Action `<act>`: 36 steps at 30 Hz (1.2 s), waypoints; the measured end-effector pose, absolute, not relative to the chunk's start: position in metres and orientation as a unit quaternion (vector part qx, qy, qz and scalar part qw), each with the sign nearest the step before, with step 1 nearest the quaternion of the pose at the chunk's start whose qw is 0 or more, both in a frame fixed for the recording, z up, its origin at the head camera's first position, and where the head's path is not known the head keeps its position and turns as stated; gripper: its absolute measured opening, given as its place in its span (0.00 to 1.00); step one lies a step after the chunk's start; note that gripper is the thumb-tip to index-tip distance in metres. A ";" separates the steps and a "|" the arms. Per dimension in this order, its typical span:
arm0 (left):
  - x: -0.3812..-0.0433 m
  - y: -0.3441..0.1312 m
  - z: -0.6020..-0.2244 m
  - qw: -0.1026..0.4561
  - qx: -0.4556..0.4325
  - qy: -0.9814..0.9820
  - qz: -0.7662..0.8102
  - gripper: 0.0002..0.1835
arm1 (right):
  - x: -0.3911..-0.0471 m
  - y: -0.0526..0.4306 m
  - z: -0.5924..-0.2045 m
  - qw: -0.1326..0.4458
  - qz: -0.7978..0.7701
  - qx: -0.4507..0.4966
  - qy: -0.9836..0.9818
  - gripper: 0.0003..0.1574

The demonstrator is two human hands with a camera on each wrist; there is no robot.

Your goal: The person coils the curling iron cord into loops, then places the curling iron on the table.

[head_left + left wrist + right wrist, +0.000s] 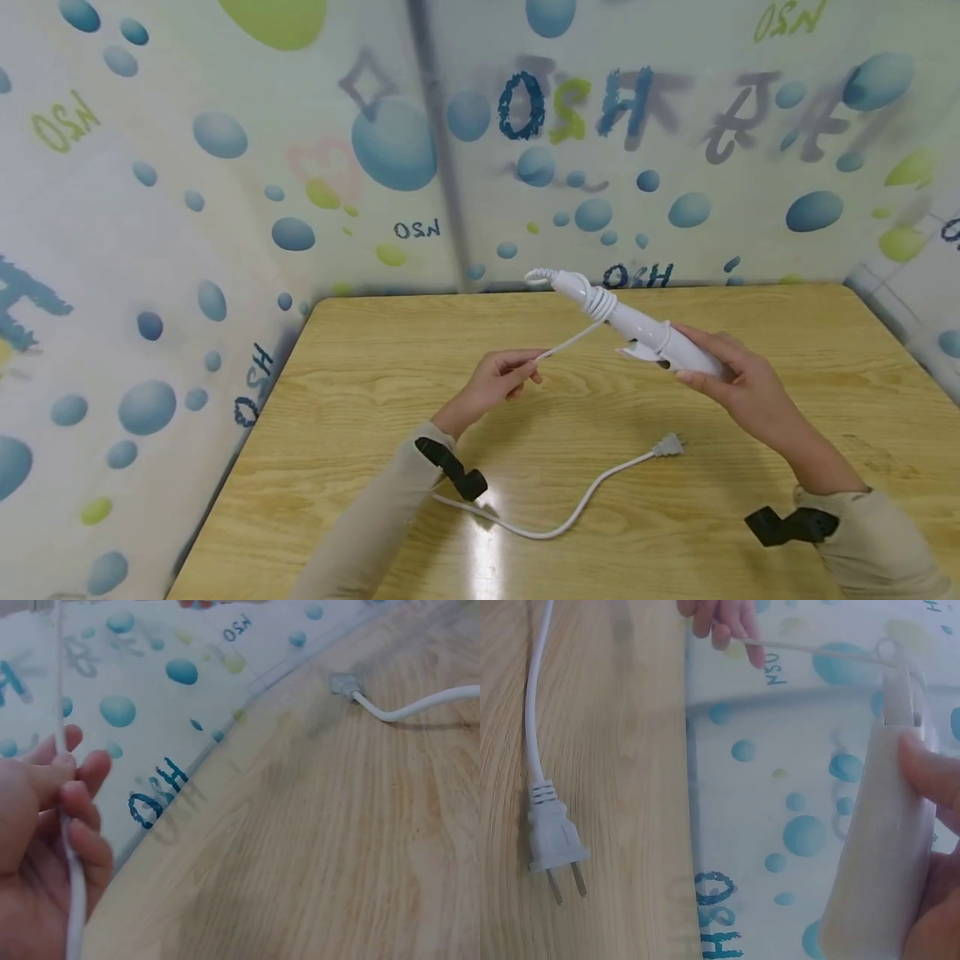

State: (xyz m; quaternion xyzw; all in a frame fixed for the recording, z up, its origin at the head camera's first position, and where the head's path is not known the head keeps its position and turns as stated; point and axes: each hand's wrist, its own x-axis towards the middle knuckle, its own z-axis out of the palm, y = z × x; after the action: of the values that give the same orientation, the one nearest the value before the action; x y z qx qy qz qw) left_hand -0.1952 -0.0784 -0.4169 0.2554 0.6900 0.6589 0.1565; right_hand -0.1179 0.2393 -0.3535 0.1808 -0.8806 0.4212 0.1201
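A white corded handheld appliance [693, 352], long and tapered with a small lever sticking out of its side, is held up over the table. My right hand [757, 392] grips its wide end, thumb along the body in the right wrist view. Several turns of white cord [600, 302] wrap its narrow end. From there the cord runs taut to my left hand [501, 382], which pinches it between thumb and fingers. Below the left hand the cord [77, 907] hangs across the palm. The loose end lies curved on the table, finishing in a two-pin plug [557, 838].
The wooden table [360, 400] meets a wall covering [480, 217] printed with blue and green bubbles at its back and left side. Black camera straps [452, 468] sit on both wrists, over beige sleeves [375, 512].
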 end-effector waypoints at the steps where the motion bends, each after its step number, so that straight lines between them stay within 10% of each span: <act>1: -0.197 -0.079 -0.420 0.160 0.263 0.692 0.653 0.18 | -0.118 0.240 -0.353 0.119 0.421 0.183 -0.880 0.35; 12: -0.210 -0.082 -0.418 0.145 0.133 0.785 0.587 0.16 | -0.109 0.235 -0.356 0.105 0.437 0.247 -0.858 0.36; 36: -0.225 -0.088 -0.366 0.021 0.262 0.853 0.451 0.08 | -0.107 0.230 -0.362 -0.053 0.381 0.400 -0.832 0.33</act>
State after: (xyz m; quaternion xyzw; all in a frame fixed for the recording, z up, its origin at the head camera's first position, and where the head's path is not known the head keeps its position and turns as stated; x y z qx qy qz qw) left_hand -0.2254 -0.0881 -0.3659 0.2617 0.8531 0.4509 0.0208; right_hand -0.1071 0.2302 -0.3621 0.3997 -0.8322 0.3806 -0.0533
